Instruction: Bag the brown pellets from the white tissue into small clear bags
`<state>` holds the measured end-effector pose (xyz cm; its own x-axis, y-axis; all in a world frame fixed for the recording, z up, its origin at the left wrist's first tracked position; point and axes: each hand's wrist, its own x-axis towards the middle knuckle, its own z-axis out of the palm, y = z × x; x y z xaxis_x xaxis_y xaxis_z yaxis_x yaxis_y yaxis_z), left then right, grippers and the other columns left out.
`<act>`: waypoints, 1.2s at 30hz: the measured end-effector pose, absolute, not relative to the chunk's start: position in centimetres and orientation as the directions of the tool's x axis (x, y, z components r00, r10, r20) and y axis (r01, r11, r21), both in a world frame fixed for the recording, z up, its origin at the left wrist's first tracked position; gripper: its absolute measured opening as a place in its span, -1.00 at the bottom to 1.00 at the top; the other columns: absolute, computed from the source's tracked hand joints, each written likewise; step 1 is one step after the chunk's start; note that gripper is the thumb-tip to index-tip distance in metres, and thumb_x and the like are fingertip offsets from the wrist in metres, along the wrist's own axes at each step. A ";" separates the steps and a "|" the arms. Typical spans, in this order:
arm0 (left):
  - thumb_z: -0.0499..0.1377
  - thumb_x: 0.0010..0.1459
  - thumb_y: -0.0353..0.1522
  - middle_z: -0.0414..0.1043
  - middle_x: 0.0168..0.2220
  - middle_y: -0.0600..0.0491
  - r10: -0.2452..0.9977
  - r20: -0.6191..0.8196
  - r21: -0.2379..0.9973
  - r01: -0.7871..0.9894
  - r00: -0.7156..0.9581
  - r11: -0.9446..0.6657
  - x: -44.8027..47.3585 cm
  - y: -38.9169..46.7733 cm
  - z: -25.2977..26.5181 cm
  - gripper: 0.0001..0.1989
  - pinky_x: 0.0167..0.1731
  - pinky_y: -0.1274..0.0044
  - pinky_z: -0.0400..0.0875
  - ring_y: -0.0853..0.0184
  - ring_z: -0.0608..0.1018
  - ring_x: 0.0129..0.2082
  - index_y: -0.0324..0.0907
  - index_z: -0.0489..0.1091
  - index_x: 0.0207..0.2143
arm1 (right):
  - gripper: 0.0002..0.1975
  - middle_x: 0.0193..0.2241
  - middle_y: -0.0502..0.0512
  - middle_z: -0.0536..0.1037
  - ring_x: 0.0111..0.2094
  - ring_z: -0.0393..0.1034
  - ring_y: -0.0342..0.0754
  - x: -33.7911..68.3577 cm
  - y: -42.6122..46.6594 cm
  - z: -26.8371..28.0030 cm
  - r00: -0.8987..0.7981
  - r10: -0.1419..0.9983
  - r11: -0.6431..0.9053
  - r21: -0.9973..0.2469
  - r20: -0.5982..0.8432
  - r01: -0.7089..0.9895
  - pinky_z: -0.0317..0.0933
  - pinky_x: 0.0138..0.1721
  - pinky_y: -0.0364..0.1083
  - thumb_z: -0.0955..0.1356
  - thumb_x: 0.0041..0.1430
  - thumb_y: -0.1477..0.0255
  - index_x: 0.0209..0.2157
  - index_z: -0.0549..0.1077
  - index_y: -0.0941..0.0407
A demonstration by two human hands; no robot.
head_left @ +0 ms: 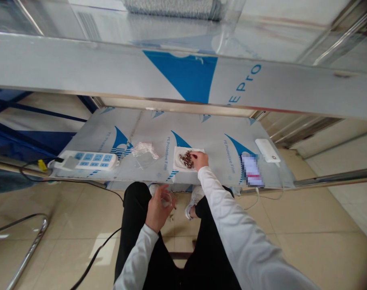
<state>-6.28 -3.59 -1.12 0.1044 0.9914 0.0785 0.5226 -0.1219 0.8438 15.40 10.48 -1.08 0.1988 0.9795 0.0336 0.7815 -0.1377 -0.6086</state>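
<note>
My right hand (201, 158) reaches onto the lower shelf, its fingertips pinched at a pile of small shiny brown pieces (187, 160). Whether a piece is between those fingertips is hidden. The pile lies on a white square tray or sheet (178, 165). Lower down, over my lap, my left hand (158, 210) curls its fingers around a small clear plastic thing with a round rim (166, 199); its exact kind is hard to make out. Crumpled clear plastic bags (145, 153) lie on the shelf to the left of the tray.
A white power strip (94, 160) lies at the shelf's left end. On the right are a blurred-out phone (252, 170) and a white power bank (267, 150) with cables. Above, a metal ledge (111, 72) crosses the view. My knees sit under the lower shelf (150, 175).
</note>
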 end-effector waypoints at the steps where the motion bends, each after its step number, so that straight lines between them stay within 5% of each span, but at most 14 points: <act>1: 0.21 0.00 -0.39 0.43 -0.40 0.14 0.991 0.090 0.846 0.517 0.102 -0.130 -5.8 -2.8 -0.9 -0.58 -0.34 0.52 0.45 0.43 0.52 -0.47 -0.17 0.21 -0.06 | -0.78 -0.22 0.17 0.62 -0.19 0.51 -0.02 15.4 10.2 -0.3 0.191 0.980 -0.113 -0.641 0.054 0.759 0.30 -0.03 -0.07 0.31 0.12 0.55 -0.27 0.60 0.16; 6: 0.19 -0.02 -0.45 0.41 -0.35 0.12 0.978 0.168 0.856 0.472 0.128 -0.209 -2.8 1.6 1.7 -0.53 -0.27 0.49 0.41 0.42 0.50 -0.42 -0.18 0.16 -0.03 | -0.79 -0.25 0.08 0.64 -0.24 0.54 -0.06 14.5 6.4 5.4 0.053 0.992 0.063 -0.806 0.116 0.588 0.40 -0.15 -0.12 0.36 0.12 0.37 -0.24 0.59 0.13; 11: 0.19 -0.09 -0.51 0.41 -0.29 0.07 0.942 0.295 0.867 0.369 0.160 -0.334 -1.2 3.1 4.6 -0.40 -0.25 0.48 0.40 0.37 0.51 -0.33 -0.18 0.10 0.04 | -0.83 -0.35 0.04 0.65 -0.33 0.56 -0.05 13.2 2.7 10.9 -0.215 0.976 0.103 -0.946 0.036 0.306 0.45 -0.21 -0.09 0.42 0.01 0.41 -0.30 0.60 0.11; 16: 0.22 -0.09 -0.50 0.41 -0.25 0.02 0.919 0.351 0.860 0.328 0.178 -0.392 -0.9 2.0 6.7 -0.31 -0.21 0.44 0.41 0.29 0.51 -0.23 -0.20 0.05 0.11 | -0.83 -0.41 -0.02 0.64 -0.41 0.55 -0.10 12.8 2.0 14.2 -0.314 0.949 0.195 -0.854 0.039 0.483 0.42 -0.30 -0.15 0.38 0.01 0.52 -0.32 0.60 0.09; 25: 0.18 -0.06 -0.53 0.40 -0.20 -0.02 0.897 0.418 0.831 0.340 0.141 -0.441 -0.4 0.5 8.6 -0.30 -0.22 0.47 0.44 0.32 0.52 -0.25 -0.24 0.00 0.14 | -0.79 -0.45 -0.02 0.58 -0.43 0.45 -0.10 11.4 0.7 17.4 -0.494 0.866 0.474 -0.450 0.082 0.757 0.23 -0.34 -0.14 0.35 0.01 0.66 -0.36 0.53 0.10; 36: 0.15 -0.07 -0.54 0.41 -0.13 -0.06 0.909 0.398 0.841 0.349 0.122 -0.414 -0.6 -0.4 8.8 -0.33 -0.20 0.45 0.45 0.28 0.53 -0.21 -0.23 0.04 0.13 | -0.75 -0.33 0.03 0.56 -0.31 0.44 -0.07 11.6 -0.2 16.6 -0.523 0.847 0.510 -0.427 0.095 0.747 0.24 -0.23 -0.11 0.31 0.07 0.65 -0.22 0.46 0.11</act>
